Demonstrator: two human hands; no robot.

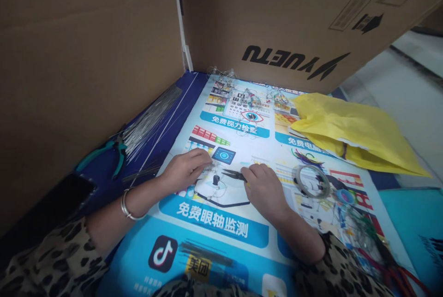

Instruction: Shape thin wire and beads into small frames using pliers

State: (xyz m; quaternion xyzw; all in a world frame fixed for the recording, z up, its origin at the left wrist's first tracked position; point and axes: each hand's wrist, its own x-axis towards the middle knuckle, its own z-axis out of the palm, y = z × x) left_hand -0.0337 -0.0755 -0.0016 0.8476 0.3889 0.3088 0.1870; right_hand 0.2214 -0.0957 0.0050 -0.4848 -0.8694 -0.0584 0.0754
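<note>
My left hand (187,168), with a bangle on its wrist, pinches a thin wire piece (221,193) by its upper end. The wire curves into a loose loop over the printed poster, and small details on it are too fine to make out. In my right hand (266,192) are dark-jawed pliers (233,175), their handles hidden in the closed fingers. The plier tips point left, just beside the wire and the left fingertips; whether they touch the wire I cannot tell.
At left lie teal-handled pliers (119,151) and a bundle of straight wires (152,119). Cardboard walls (214,20) stand behind. Tangled wire pieces (251,98) lie at the back. To the right are a yellow bag (353,126), a tape roll (326,186) and red-handled tools (398,278).
</note>
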